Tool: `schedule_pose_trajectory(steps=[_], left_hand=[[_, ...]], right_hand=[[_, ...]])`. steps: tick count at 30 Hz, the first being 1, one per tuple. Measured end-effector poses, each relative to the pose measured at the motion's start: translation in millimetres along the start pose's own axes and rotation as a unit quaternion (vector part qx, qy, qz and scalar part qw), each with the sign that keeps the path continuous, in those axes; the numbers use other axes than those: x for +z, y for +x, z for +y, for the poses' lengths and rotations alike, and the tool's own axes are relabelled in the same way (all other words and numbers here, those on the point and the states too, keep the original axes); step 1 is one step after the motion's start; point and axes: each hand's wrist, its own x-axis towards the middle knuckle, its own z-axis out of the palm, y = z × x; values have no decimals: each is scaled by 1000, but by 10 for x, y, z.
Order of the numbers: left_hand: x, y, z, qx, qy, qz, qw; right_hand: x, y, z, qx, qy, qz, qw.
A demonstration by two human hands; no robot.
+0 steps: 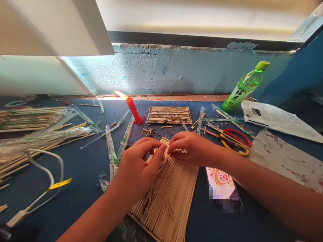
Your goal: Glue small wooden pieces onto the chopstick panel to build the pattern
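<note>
A panel of thin wooden sticks laid side by side lies in front of me on the dark blue tabletop. Over its upper part, my left hand is closed, thumb and forefinger pinched together. Just to the right, my right hand is also pinched, its fingertips nearly meeting the left ones. Whatever sits between the fingertips is too small or too hidden to make out. A curved row of short cut stick pieces runs along the panel below my left hand. Several loose short sticks rest near its lower part.
Behind the panel burns a red candle, left of a smaller stick panel. Scissors, a lit phone, papers and a green bottle are right. Bundled sticks and a white cable lie left.
</note>
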Motion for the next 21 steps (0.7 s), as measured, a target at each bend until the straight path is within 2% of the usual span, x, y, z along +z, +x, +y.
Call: schedule_pose_trajectory(steps=[16,21], left_hand=[[6,4,-10,-2,-8,-3,1000],[-3,6,-13,-1,-6,1,1000]], right_hand=[[24,9,-2,8,-4,-8,1000],[-86,11,-44,0,-1,-6,1000]])
